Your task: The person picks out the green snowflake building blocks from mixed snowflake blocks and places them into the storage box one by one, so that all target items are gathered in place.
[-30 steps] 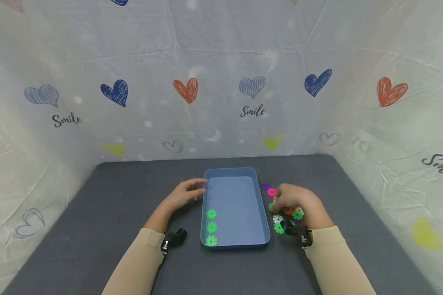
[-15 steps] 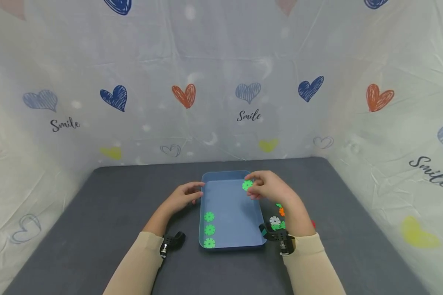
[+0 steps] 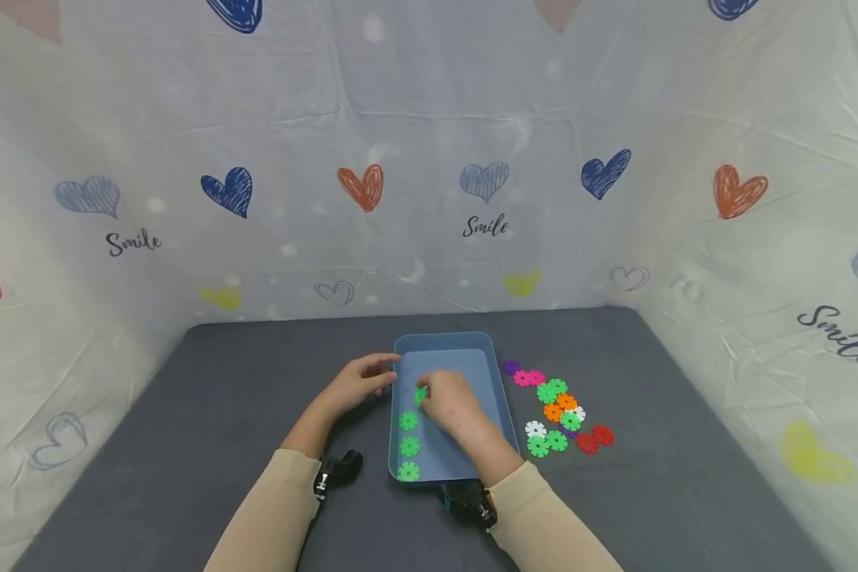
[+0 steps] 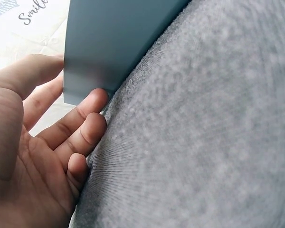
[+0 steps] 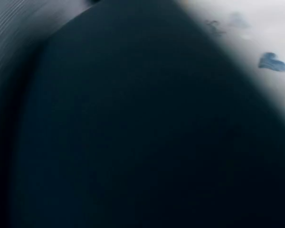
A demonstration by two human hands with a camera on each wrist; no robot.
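Observation:
A blue rectangular tray lies on the dark cloth, with three green notched discs in a column along its left side. Over the tray, beyond that column, my right hand pinches another green notched disc between thumb and fingers. My left hand stays at the tray's left rim, its fingers loosely bent and fingertips against the side wall in the left wrist view. The right wrist view shows mostly the dark tray side and neither the right hand nor the disc.
Right of the tray is a loose spread of notched discs: purple, pink, green, orange, white and red. Some overlap. A pale printed curtain hangs behind the table.
My right hand picked a green disc from the spread and carried it left across the tray to above the column. My left hand has stayed at the rim.

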